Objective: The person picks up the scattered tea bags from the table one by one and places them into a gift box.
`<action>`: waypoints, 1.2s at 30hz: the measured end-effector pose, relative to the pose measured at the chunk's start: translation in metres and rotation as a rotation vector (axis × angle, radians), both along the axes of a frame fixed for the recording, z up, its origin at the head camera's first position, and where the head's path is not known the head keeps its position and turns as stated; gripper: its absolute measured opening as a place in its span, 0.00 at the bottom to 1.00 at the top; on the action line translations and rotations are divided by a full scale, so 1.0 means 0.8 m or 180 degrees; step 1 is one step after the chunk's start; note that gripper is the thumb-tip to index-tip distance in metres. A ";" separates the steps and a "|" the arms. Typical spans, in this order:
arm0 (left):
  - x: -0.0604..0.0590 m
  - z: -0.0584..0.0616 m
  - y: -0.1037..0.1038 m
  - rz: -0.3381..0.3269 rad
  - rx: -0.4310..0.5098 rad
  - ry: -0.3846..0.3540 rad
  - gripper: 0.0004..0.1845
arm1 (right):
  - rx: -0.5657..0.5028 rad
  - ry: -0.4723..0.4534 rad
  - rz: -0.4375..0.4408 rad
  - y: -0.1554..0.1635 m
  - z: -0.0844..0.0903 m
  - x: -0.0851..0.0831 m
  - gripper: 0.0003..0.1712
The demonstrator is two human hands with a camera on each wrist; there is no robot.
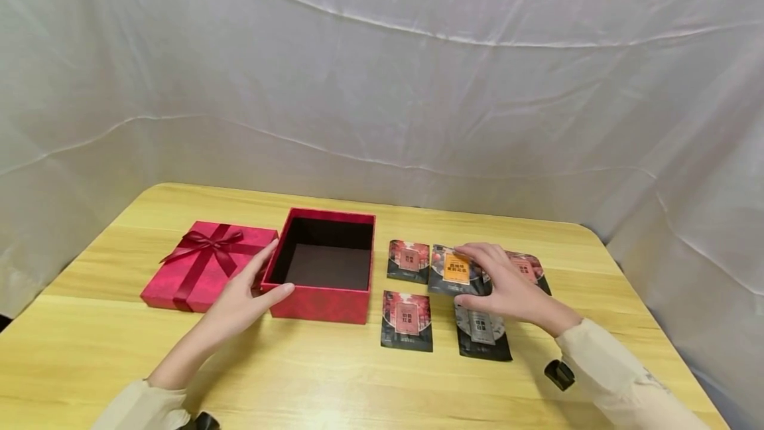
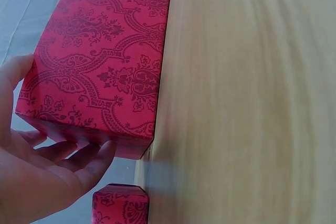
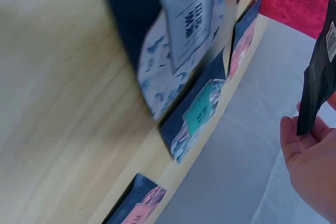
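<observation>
Right of the red box: orange-label packet, in the right hand, above the table.
Packet's direction: printed face toward the person, writing upright; fingers cover its right part, so the long axis is hard to tell.
Packet's back: black, with a white barcode patch.
Right grip: thumb and fingers pinch the packet.
Left grip: left hand spread around the box's near left corner, thumb at the rim.
Orange label: dark Chinese characters, too small to read surely.
Near pink-label packet: lower line reads 红茶.
Grey-label packet: long axis running away from the person.
Bow-topped lid: left of the box.
</observation>
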State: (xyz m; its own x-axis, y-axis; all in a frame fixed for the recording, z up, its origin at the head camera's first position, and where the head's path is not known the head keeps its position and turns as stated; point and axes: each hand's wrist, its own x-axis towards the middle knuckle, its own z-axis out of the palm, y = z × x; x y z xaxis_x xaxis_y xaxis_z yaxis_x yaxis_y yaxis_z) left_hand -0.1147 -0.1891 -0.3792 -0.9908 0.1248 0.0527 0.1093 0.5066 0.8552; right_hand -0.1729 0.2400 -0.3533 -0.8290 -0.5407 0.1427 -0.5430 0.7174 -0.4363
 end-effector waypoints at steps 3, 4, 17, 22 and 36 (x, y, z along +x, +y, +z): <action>0.000 0.001 0.000 0.0010 -0.0001 0.0000 0.44 | 0.0038 -0.0040 -0.0007 -0.006 0.006 0.000 0.45; 0.001 0.001 0.000 0.0015 -0.0004 -0.0002 0.44 | 0.0051 -0.0056 -0.0009 -0.009 0.007 0.000 0.45; 0.001 0.003 0.000 0.0034 -0.0037 -0.0044 0.45 | -0.0113 -0.0197 0.0208 -0.052 0.020 -0.006 0.44; 0.001 0.001 0.000 0.0017 -0.0027 -0.0025 0.44 | -0.0187 -0.0272 0.0207 -0.065 0.023 -0.006 0.45; 0.001 0.000 0.001 -0.0005 0.0010 0.0023 0.44 | -0.0237 -0.0323 0.0297 -0.092 0.023 -0.004 0.43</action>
State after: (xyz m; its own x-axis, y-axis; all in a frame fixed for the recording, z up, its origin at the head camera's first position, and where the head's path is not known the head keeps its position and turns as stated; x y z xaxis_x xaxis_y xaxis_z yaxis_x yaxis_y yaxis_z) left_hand -0.1141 -0.1887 -0.3792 -0.9902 0.1260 0.0601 0.1161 0.5038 0.8560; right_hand -0.1763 0.1668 -0.3352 -0.7878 -0.6072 0.1034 -0.5563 0.6295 -0.5424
